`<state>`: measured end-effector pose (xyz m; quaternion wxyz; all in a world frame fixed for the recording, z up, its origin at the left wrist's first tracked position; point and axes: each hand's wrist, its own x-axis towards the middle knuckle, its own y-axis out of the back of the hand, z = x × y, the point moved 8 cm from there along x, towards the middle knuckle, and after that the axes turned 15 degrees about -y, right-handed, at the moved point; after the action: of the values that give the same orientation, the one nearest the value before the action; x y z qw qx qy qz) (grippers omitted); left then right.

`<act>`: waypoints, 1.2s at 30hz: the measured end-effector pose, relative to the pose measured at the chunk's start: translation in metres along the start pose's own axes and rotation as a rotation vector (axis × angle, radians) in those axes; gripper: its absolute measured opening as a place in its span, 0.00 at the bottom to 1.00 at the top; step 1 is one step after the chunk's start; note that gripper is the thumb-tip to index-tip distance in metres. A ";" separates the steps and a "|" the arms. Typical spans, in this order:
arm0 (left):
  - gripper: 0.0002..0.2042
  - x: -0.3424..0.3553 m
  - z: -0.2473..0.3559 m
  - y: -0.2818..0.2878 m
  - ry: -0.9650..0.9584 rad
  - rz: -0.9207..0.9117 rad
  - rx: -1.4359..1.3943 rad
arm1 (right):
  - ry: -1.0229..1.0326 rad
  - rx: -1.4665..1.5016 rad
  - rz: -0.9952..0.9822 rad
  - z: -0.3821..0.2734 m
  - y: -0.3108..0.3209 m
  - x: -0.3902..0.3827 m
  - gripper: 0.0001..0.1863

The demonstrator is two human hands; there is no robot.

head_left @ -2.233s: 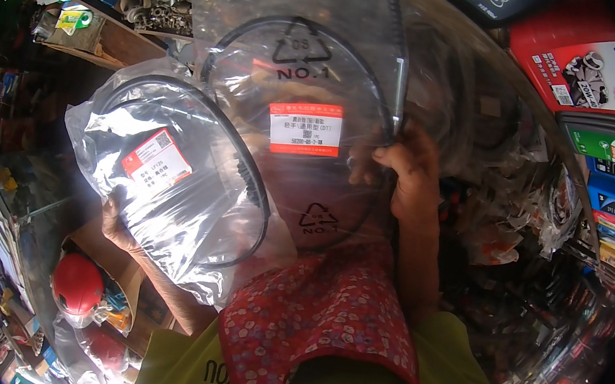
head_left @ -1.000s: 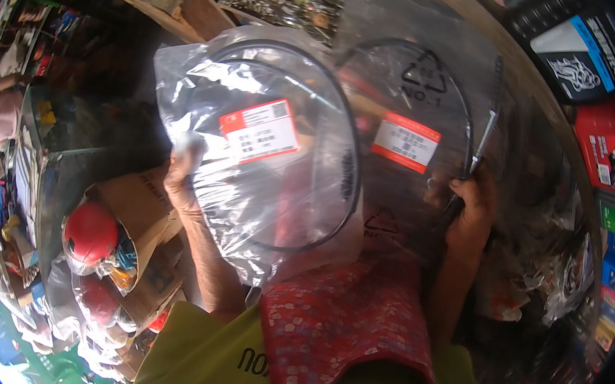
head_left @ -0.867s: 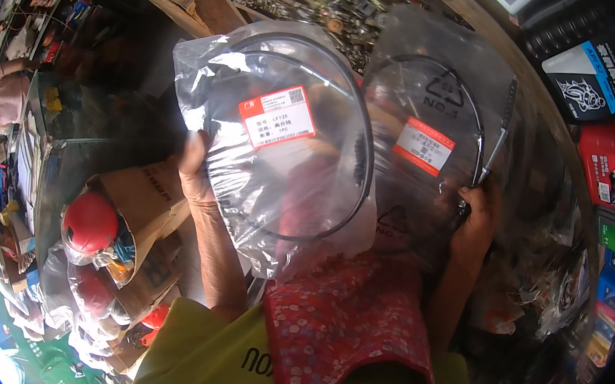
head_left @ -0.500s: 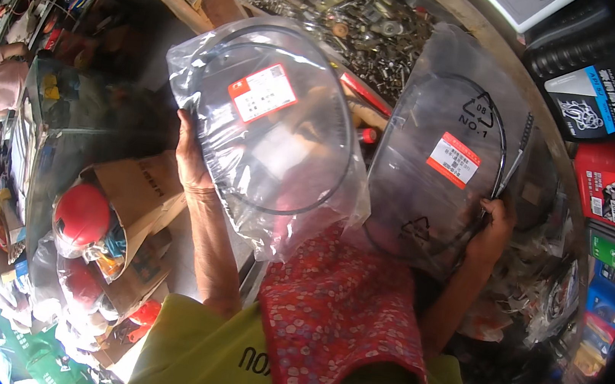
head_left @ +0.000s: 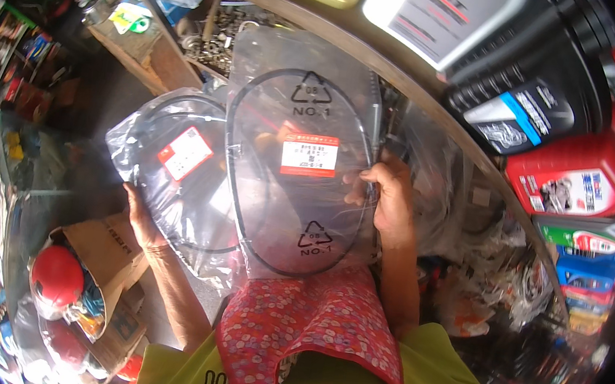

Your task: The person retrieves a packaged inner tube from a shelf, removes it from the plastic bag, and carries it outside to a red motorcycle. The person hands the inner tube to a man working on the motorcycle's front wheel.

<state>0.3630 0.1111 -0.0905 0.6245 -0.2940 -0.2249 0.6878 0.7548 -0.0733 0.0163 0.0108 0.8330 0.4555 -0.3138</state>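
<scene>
Glossy, clear plastic bag with wrinkles (head_left: pixel 140 129) beside a smoother clear plastic bag with black print (head_left: pixel 290 209).
Inside the smoother one, a black looped cable (head_left: pixel 231 192) looks smooth; the red-and-white rectangular label (head_left: pixel 310 155) looks papery. The red floral bib (head_left: pixel 323 313) is matt cloth, the brown open box (head_left: pixel 105 244) dull cardboard, the round red shell (head_left: pixel 57 273) shiny, hard-looking plastic.

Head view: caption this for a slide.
Left hand and right hand each hold a clear bag of looped black cable, the bags overlapping.

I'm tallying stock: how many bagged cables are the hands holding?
2: one bagged cable in the left hand, another bagged cable in the right hand. More may be hidden behind.
</scene>
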 end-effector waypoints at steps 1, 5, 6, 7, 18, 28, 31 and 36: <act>0.24 -0.004 0.000 -0.011 0.000 -0.018 -0.019 | -0.005 -0.010 -0.009 -0.003 -0.011 0.004 0.15; 0.24 -0.025 0.002 -0.047 0.050 -0.061 -0.148 | 0.017 -0.105 -0.086 -0.018 -0.038 0.008 0.16; 0.23 -0.027 0.003 -0.046 0.033 -0.011 -0.179 | 0.049 -0.112 -0.107 -0.022 -0.037 0.007 0.17; 0.23 -0.026 0.002 -0.047 0.030 0.029 -0.209 | 0.044 -0.117 -0.044 -0.024 -0.024 0.006 0.17; 0.27 -0.046 0.015 -0.085 -0.023 -0.234 -0.478 | -0.060 0.052 0.153 -0.019 0.135 0.004 0.12; 0.34 -0.092 -0.024 -0.132 -0.045 -0.210 -0.393 | -0.085 0.038 -0.059 -0.001 0.112 0.022 0.10; 0.34 -0.111 -0.031 -0.135 -0.043 -0.200 -0.368 | -0.057 0.009 -0.074 -0.012 0.086 0.016 0.13; 0.33 -0.131 -0.035 -0.139 -0.070 -0.268 -0.339 | 0.014 -0.079 -0.151 -0.027 0.049 0.015 0.19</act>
<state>0.4943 -0.0043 -0.0052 0.6437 -0.3382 -0.3962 0.5606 0.8122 -0.0821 0.0168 0.0165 0.7973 0.5293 -0.2895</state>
